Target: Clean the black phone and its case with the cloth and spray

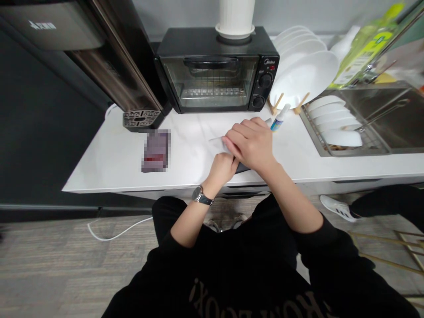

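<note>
My left hand (pixel 222 168), with a watch on its wrist, is closed low over the counter. What its fingers grip is mostly hidden. My right hand (pixel 251 142) lies over and beyond it, fingers together and curled downward, the two hands touching. A dark flat piece (pixel 242 168) shows from beneath them near the counter's front edge. To the left of the right thumb, a thin pale pointed tip (pixel 216 139) sticks out; I cannot tell whether it belongs to the dark piece. Just past my right fingertips is a small bottle (pixel 278 120) with a white cap and blue label.
A black toaster oven (pixel 212 84) stands behind, topped by a white pot (pixel 236 17). Left are a tall dispenser (pixel 142 119) and a blurred-out flat item (pixel 156 151). White plates (pixel 301 75), a green bottle (pixel 364 53) and a sink (pixel 391 119) are right. Another person's shoe (pixel 338 207) shows below.
</note>
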A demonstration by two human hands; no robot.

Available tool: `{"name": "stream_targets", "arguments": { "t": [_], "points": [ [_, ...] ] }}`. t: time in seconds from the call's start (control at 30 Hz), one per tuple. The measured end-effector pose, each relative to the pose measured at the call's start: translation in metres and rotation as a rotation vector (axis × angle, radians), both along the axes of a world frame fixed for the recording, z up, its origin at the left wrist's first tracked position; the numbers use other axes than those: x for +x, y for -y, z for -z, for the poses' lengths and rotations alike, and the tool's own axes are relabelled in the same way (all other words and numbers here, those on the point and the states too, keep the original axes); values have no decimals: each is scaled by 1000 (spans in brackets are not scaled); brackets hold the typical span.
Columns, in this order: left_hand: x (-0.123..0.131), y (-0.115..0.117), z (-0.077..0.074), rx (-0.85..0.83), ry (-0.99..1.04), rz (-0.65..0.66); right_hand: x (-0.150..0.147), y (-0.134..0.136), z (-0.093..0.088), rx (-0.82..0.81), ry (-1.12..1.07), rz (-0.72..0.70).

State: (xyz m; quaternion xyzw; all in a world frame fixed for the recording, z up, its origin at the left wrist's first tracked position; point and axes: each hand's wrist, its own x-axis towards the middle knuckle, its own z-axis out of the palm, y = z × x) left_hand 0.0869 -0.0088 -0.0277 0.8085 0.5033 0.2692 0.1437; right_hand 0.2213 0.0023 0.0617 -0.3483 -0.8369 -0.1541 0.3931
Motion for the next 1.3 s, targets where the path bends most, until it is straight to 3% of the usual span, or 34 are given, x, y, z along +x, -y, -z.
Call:
{"name": "stream_targets", "arguments": {
  "t": [0.13, 0.3, 0.37, 0.6, 0.8, 0.87, 0.97, 1.1, 1.2, 1.3],
  "points": [
    [0, 0, 2, 29, -41, -3, 4, -9, -3, -5, 72, 32],
    [1, 1, 1, 97, 69, 10, 15, -14, 7, -149, -350, 243],
    [1, 2, 1, 105, 78, 4, 12, -8, 6, -207, -418, 257],
    [-1, -2, 7, 96, -15, -40, -3, -4, -10, -285, -11, -12],
    [0, -3, 6, 101, 152, 1, 1, -19, -7, -279, -420, 197],
    [1, -4, 6, 100, 139, -7, -2, -17, -8, -289, -400, 204],
    [0, -5, 5, 77, 47, -36, -4, -14, -4, -301, -193, 105],
    [0, -4, 3, 49, -38, -33, 3, -19, 21, -237, -127, 4],
    [1, -2, 2, 66, -31, -20, 3, -23, 35, -142, -254, 80],
    [1, -1, 3, 90, 13, -6, -9, -23, 24, -149, -326, 205]
  ]
}}
